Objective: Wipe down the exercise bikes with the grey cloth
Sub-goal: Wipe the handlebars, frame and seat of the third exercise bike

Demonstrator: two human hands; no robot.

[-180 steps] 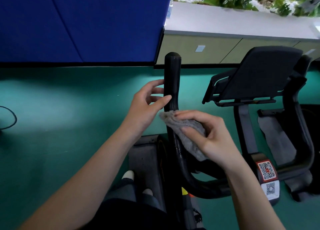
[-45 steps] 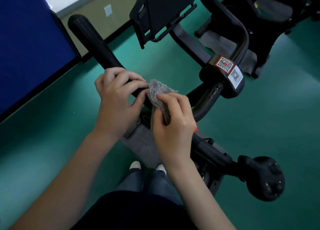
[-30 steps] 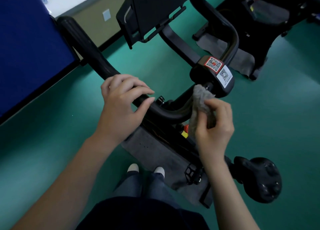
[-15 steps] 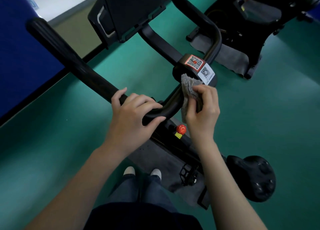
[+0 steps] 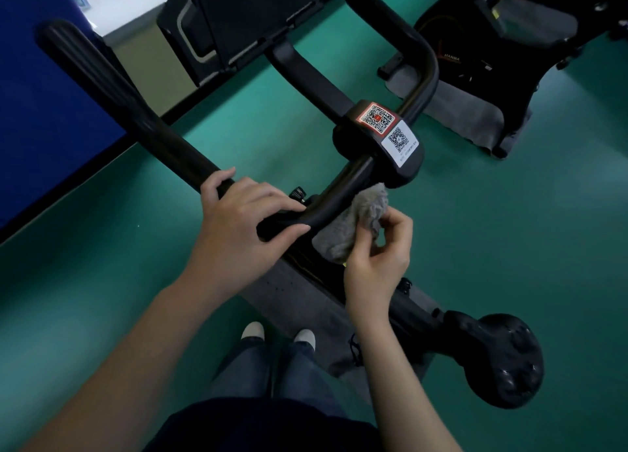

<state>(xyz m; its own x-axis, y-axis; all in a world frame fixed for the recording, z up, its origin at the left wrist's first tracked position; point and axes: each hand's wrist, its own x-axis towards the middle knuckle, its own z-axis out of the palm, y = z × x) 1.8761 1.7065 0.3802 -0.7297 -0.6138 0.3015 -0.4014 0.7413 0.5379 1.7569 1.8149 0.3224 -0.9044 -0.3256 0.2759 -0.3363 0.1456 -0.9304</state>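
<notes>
1. Left hand [image 5: 244,223]: wrapped over the handlebar [image 5: 159,142] at its bend, steadying the exercise bike.
2. Right hand [image 5: 377,257]: fingers pinched narrowly on the grey cloth [image 5: 356,223], bunched.
3. Grey cloth: above the pinch, pressed to the bar's underside, just below the hub [image 5: 380,145] bearing QR labels.
4. Method, judged: spread the cloth wider, wrap the tube, draw it toward the left hand's grip with steady pressure.

My arms were bare to above the elbow, no sleeves or jewellery showing. I wore a dark navy top [image 5: 265,424], blue jeans [image 5: 272,370], and shoes with pale toe caps [image 5: 253,331].
</notes>
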